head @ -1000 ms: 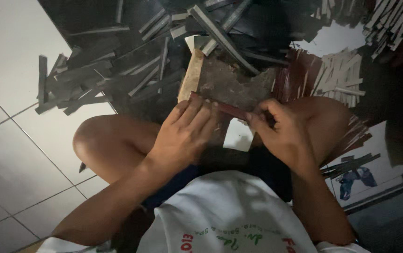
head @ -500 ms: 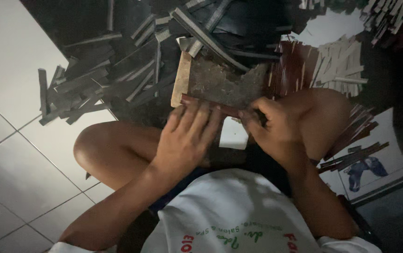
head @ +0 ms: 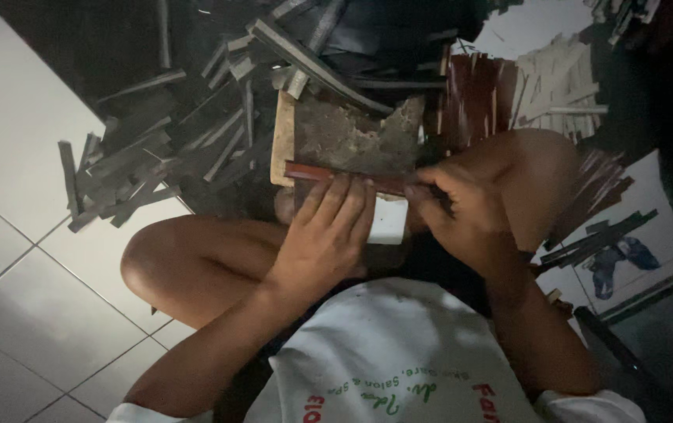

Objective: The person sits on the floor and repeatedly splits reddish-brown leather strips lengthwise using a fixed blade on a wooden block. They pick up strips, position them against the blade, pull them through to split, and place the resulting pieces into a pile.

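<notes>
A narrow reddish-brown strip (head: 309, 171) lies across the near edge of a worn wooden block (head: 352, 141) in front of me. My left hand (head: 324, 235) presses its fingers flat on the strip's middle. My right hand (head: 461, 207) is closed at the strip's right end and grips a small dark tool whose shape I cannot make out. A small white piece (head: 389, 221) shows between the two hands, below the strip. I sit on the floor with bare knees on either side of the block.
A heap of dark grey strips (head: 156, 149) covers the floor to the left and behind the block. Reddish strips (head: 477, 98) and pale strips (head: 559, 82) lie at the back right. More dark strips (head: 595, 239) rest by my right knee. White floor tiles (head: 23, 258) lie at left.
The view has shifted a little. My left fingers have spread flatter over the strip; my right hand stays at its right end.
</notes>
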`<control>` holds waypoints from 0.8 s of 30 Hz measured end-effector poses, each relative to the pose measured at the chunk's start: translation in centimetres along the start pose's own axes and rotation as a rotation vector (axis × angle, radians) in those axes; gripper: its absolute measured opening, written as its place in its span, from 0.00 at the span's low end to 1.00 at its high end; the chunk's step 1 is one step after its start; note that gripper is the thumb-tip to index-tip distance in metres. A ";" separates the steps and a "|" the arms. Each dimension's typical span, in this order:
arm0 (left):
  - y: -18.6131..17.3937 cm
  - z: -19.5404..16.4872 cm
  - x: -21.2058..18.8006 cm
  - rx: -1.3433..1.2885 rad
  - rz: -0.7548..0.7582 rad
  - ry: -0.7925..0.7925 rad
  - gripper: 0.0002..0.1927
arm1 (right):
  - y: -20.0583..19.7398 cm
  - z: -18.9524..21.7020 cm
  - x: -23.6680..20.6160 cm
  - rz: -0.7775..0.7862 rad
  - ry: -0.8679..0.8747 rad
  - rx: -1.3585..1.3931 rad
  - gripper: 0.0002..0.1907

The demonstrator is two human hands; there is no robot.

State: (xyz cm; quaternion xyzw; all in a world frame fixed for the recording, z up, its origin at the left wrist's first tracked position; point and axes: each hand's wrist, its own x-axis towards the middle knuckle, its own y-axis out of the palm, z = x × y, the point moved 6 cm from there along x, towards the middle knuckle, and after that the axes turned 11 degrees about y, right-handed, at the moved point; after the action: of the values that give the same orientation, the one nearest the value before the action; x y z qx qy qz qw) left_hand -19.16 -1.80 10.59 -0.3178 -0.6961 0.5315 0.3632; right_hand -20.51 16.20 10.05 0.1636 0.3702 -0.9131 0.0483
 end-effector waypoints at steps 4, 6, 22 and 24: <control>0.1 -0.3 0.4 0.013 0.006 0.031 0.28 | -0.2 -0.4 -0.3 -0.008 -0.012 0.093 0.08; 0.0 -0.5 0.6 0.006 -0.003 0.029 0.27 | 0.0 -0.6 -0.3 0.005 -0.020 0.102 0.07; -0.4 -1.5 1.9 0.033 0.012 0.016 0.32 | 3.1 -7.0 -0.1 0.233 0.332 0.459 0.12; -0.5 -1.3 1.9 0.038 -0.003 0.009 0.31 | 3.7 -6.9 0.0 0.244 0.355 0.445 0.12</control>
State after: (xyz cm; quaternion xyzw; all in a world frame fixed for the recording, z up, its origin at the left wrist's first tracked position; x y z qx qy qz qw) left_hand -19.07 0.35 11.64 -0.3120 -0.6846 0.5427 0.3734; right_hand -17.94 18.34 2.96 0.3703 0.1416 -0.9164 0.0553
